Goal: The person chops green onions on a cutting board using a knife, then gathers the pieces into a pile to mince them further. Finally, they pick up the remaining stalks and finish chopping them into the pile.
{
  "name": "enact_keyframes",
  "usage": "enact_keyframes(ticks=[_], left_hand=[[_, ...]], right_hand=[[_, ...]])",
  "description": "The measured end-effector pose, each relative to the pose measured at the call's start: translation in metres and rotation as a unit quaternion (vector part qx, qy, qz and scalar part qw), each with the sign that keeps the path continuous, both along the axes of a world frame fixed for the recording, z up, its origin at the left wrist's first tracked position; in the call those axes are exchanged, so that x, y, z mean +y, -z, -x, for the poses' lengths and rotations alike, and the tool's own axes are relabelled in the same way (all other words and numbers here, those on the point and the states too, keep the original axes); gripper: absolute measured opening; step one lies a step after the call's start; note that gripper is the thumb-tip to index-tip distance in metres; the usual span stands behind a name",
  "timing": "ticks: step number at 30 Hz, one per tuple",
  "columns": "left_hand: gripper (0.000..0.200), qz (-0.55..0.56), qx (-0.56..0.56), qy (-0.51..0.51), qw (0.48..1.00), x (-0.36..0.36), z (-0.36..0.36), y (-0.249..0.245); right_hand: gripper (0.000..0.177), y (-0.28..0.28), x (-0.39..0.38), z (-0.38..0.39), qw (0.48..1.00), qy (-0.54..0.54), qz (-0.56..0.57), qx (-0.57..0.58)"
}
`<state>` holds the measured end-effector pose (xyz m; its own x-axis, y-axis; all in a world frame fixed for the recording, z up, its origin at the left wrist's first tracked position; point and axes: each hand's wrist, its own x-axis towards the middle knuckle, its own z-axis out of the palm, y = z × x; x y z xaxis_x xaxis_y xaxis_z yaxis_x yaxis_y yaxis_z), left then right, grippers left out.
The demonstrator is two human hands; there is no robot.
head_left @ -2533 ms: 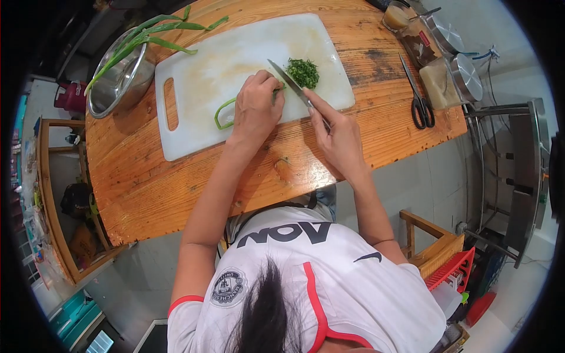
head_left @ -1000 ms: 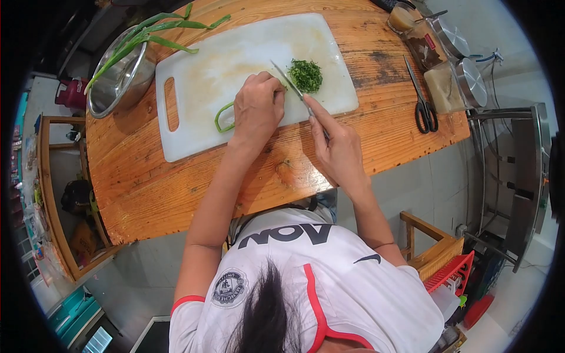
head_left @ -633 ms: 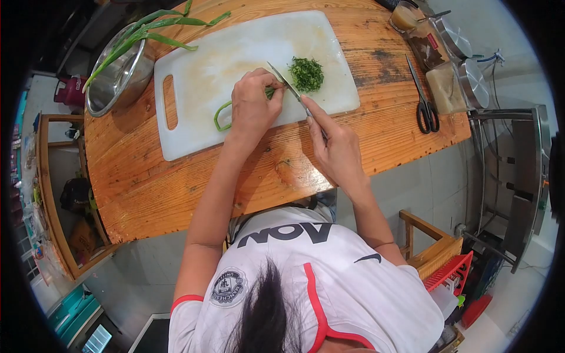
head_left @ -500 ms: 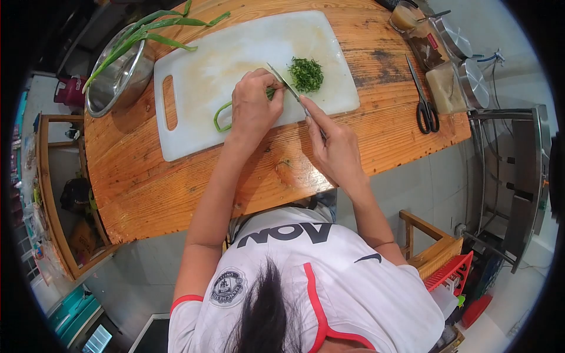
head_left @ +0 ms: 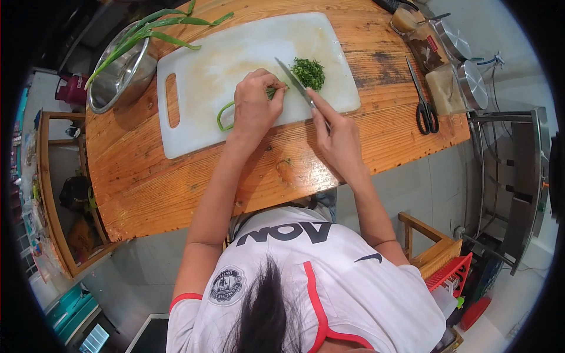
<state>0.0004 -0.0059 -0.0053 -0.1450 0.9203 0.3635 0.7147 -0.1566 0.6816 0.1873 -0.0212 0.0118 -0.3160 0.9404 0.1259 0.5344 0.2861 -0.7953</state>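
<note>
My left hand [head_left: 256,105] is closed around a folded bunch of green onion [head_left: 223,117] on the white cutting board [head_left: 203,65]. A bent green loop sticks out on the left of the hand, and the cut ends show at its fingertips. My right hand [head_left: 337,130] grips a knife [head_left: 294,80] by its handle, which the fingers mostly cover. The blade points up and to the left, between the left fingertips and a small heap of finely chopped green onion [head_left: 309,74]. A slight gap lies between blade and bunch.
Long green onion stalks [head_left: 170,23] lie across a steel bowl [head_left: 126,73] left of the board. Black-handled scissors [head_left: 425,112] rest on the wooden table [head_left: 276,170] at right. Beyond them stand containers [head_left: 445,88] with round metal lids [head_left: 472,85].
The knife has moved right, away from the green onion bunch and closer to the chopped heap. My left hand keeps its hold in nearly the same place.
</note>
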Motion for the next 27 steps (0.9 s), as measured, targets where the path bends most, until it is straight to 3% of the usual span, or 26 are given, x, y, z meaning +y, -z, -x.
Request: enact_keyframes(ticks=[3, 15, 18, 21, 27], left_hand=[[0.007, -0.029, 0.022, 0.001, 0.999, 0.003, 0.001, 0.006], [0.009, 0.034, -0.051, -0.004, 0.998, 0.004, 0.005, 0.002], [0.008, -0.002, -0.012, -0.014, 1.0, -0.001, -0.001, -0.002], [0.009, -0.051, 0.098, 0.003, 0.994, -0.006, -0.001, -0.001], [0.009, -0.09, 0.135, 0.034, 0.986, -0.008, -0.004, 0.004]], right_hand=[[0.037, -0.007, -0.004, -0.005, 1.0, 0.002, 0.004, 0.001], [0.038, 0.005, -0.002, 0.01, 0.996, -0.037, -0.066, -0.054], [0.037, 0.007, 0.004, 0.016, 0.994, -0.037, -0.068, -0.077], [0.037, 0.007, 0.004, 0.015, 0.993, -0.033, -0.069, -0.087], [0.036, 0.001, -0.001, 0.002, 0.997, -0.018, -0.037, -0.065]])
